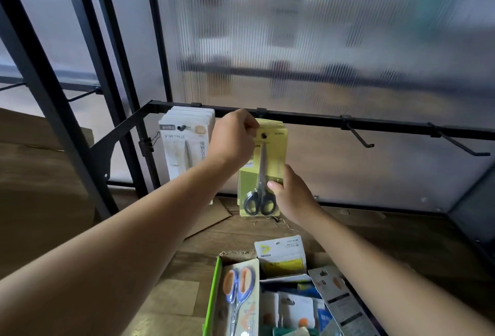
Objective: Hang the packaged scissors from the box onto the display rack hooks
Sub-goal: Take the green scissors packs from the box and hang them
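A yellow-green pack of black-handled scissors (263,172) hangs at the front of a stack on a hook of the black rack bar (308,119). My left hand (233,137) pinches the pack's top left corner beside the hang hole. My right hand (290,191) holds its lower right edge, thumb on the front. A stack of white scissor packs (184,145) hangs on the hook to the left. The box (214,290) at the bottom holds several packs, one with blue and orange handled scissors (238,290).
Two bare hooks (360,138) (460,148) stick out of the bar to the right. Black frame posts (53,99) slant up at the left. A ribbed translucent panel (321,40) backs the rack. Flattened cardboard (211,217) lies on the wooden floor.
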Tool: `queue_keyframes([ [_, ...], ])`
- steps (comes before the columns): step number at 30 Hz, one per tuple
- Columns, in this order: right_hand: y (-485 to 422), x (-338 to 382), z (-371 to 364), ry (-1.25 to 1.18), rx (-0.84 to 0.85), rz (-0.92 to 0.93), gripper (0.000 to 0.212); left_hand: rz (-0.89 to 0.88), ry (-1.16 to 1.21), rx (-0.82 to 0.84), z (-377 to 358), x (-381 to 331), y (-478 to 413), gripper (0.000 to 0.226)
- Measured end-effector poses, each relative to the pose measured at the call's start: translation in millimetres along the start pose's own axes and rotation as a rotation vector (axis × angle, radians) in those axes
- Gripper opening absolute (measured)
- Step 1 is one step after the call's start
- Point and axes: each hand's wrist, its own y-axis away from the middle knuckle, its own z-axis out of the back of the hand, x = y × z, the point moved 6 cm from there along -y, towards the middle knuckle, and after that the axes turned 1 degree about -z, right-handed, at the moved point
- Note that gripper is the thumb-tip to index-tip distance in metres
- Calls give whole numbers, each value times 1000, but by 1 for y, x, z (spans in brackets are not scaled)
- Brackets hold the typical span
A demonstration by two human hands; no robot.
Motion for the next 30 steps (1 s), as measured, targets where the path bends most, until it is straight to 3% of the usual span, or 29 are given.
queue_keyframes([
  [9, -7, -4, 8, 95, -183, -1, 21, 4, -171, -10, -10, 1, -8, 23],
  [16, -11, 1, 9, 463, -176, -11, 34, -40, -236, -52, -11, 5, 2, 18],
  [19, -8, 2, 10, 588, -161, 31, 40, -25, -258, -55, -12, 9, 18, 30],
  [25, 8, -7, 17, 692, -94, 18, 45, -40, -274, -130, -18, 9, 65, 56],
  [30, 31, -23, 25, 766, -78, 36, 41, -32, -399, -28, -31, 8, 95, 48],
])
